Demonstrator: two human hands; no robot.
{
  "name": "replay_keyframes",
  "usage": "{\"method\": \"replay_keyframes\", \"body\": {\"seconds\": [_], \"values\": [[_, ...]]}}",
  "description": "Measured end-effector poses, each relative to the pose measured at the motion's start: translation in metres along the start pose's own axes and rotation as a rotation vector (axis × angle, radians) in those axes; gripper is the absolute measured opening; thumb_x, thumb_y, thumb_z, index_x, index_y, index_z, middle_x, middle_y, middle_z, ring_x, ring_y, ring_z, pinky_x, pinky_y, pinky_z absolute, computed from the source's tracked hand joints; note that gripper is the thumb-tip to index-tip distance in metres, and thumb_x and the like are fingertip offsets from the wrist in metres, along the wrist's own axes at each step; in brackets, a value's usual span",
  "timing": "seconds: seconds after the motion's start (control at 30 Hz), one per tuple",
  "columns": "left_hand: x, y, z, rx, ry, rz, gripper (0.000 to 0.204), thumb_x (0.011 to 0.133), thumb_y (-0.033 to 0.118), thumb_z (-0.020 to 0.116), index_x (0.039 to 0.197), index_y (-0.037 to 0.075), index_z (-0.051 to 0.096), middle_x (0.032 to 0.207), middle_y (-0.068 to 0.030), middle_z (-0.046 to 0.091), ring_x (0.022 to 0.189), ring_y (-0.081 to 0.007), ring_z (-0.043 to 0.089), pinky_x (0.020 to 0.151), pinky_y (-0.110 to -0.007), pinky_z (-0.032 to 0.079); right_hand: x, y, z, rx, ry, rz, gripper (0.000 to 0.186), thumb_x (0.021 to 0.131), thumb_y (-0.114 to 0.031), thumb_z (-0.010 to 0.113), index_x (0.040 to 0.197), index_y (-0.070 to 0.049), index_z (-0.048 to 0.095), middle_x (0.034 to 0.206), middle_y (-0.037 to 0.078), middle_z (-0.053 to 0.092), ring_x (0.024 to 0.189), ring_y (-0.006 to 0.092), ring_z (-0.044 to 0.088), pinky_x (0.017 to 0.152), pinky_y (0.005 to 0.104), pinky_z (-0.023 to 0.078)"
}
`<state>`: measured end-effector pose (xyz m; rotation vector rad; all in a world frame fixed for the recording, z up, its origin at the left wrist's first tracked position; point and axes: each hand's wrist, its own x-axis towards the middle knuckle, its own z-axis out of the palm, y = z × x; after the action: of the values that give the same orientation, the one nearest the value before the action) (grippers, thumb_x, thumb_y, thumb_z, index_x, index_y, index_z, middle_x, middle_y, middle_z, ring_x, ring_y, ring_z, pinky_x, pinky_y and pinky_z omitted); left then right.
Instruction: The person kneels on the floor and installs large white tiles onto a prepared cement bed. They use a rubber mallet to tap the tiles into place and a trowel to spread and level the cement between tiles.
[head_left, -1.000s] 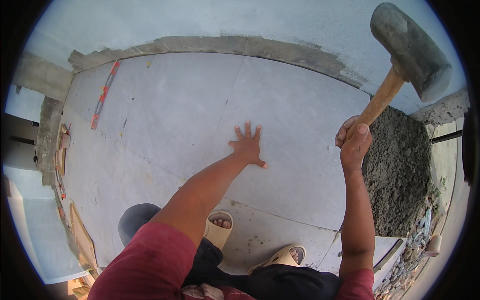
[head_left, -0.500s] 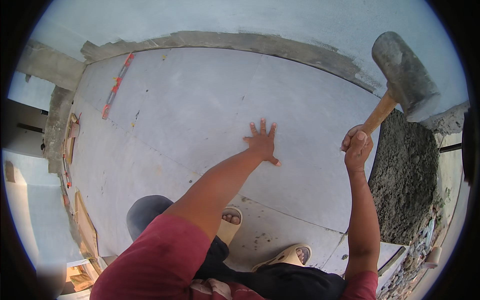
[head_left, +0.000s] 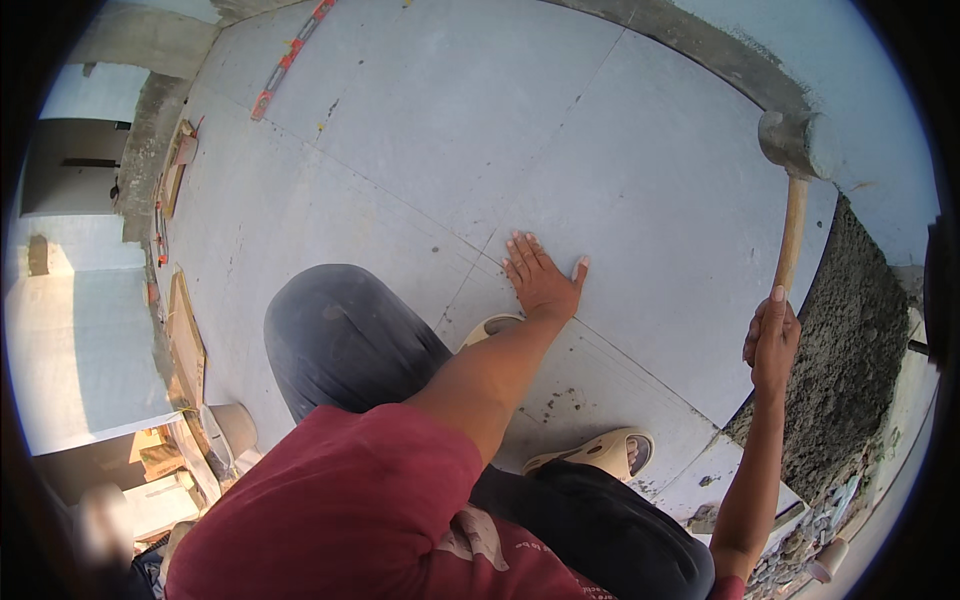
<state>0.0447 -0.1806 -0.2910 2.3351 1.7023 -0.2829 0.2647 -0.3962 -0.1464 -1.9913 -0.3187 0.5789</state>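
My left hand (head_left: 545,282) lies flat on the large pale grey floor tiles, fingers spread, beside a joint between two of them. In my right hand (head_left: 773,342) is the wooden handle of a rubber mallet (head_left: 798,146), gripped near its lower end. The mallet's dark, dusty head is over the far right part of a tile (head_left: 690,240), close to the wall. Whether the head touches the tile, I cannot tell. Wet grey mortar (head_left: 835,350) borders that tile's right edge.
A red spirit level (head_left: 290,62) rests on the tiles at the far left. Wooden boards (head_left: 186,335) and a bucket (head_left: 232,428) stand along the left side. Rubble (head_left: 815,535) and a cup (head_left: 828,560) lie at the lower right. A painted wall (head_left: 860,110) rises at the far right.
The mallet has gone from raised and tilted to lower, its head now farther from me. My left hand has shifted nearer to me, onto a tile joint. The view has moved too.
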Motion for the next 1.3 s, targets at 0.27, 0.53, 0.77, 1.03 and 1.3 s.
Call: {"method": "replay_keyframes", "body": {"seconds": [0.27,0.53,0.77,1.03,1.3], "values": [[-0.023,-0.017,-0.004,0.061,-0.154,-0.067,0.107,0.096,0.070,0.030,0.151,-0.016,-0.002,0.160,-0.0343,-0.009,0.150,-0.0448,-0.012,0.121,-0.053,-0.003,-0.034,-0.026,0.008,0.017,-0.107,-0.084,0.056,0.102,-0.059,0.042,0.075,-0.010,0.049,0.055,-0.003,0.042,0.042,0.0042,0.038,0.036,0.0217,0.031],[-0.023,0.002,-0.011,0.067,-0.204,-0.064,0.108,0.096,0.071,0.029,0.150,-0.017,-0.006,0.159,-0.0357,-0.011,0.149,-0.0467,-0.014,0.121,-0.054,-0.003,-0.009,0.032,0.045,0.331,-0.068,-0.493,0.063,0.098,-0.066,0.044,0.079,-0.006,0.049,0.058,0.000,0.046,0.049,0.0083,0.045,0.044,0.0237,0.036],[-0.015,0.003,-0.031,0.075,-0.420,-0.094,0.108,0.096,0.070,0.033,0.151,-0.015,-0.007,0.158,-0.0364,-0.013,0.148,-0.0491,-0.012,0.121,-0.055,-0.001,0.023,0.055,0.050,-0.055,-0.178,-0.164,0.049,0.104,-0.049,0.048,0.080,-0.006,0.049,0.059,-0.004,0.037,0.049,0.0062,0.035,0.044,0.0262,0.031],[0.049,0.027,-0.212,0.370,-0.616,0.458,0.073,0.093,0.063,0.051,0.135,0.004,0.056,0.129,-0.0235,0.058,0.125,-0.0423,0.051,0.105,-0.063,0.033,0.038,0.081,0.043,-0.721,0.148,-0.288,0.029,0.097,-0.029,0.064,0.094,-0.001,0.057,0.082,0.018,0.064,0.070,0.0338,0.064,0.061,0.0443,0.049],[-0.038,0.043,-0.453,0.382,0.160,1.148,0.054,0.090,0.034,0.065,0.130,-0.001,0.056,0.116,-0.0205,0.066,0.105,-0.0406,0.064,0.093,-0.044,0.050,0.010,0.180,-0.014,-0.759,0.288,-0.336,0.031,0.086,-0.030,0.073,0.096,-0.004,0.060,0.094,0.014,0.061,0.091,0.0336,0.060,0.077,0.0445,0.048]]}}
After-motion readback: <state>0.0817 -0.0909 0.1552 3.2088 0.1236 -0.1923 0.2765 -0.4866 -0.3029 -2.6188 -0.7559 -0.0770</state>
